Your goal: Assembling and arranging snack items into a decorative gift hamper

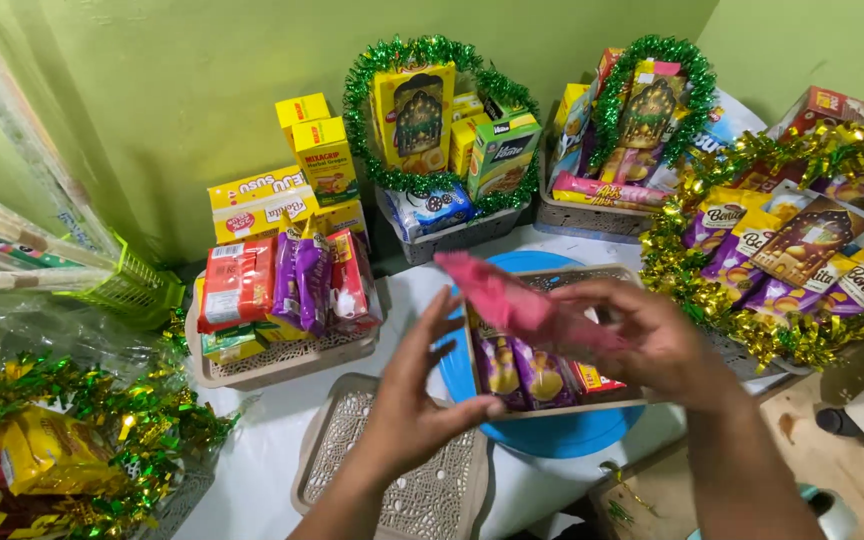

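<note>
Hands: right hand (652, 345) grips a blurred pink packet (512, 298), seemingly a wrapper; left hand (422, 385) open beside it.

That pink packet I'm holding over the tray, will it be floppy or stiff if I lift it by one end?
Likely stiff: the pink packet juts out straight beyond the right hand. Its glossy wrapper may be slippery. It looks light for its size.

Home room used as a gift-hamper packing spot — green painted walls (152, 90), work laid out low on a white sheet (262, 450). Perforated trays (392, 500) of boxed snacks (324, 158) ringed with tinsel (422, 50) — plus cellophane (22, 330) at the side.
</note>
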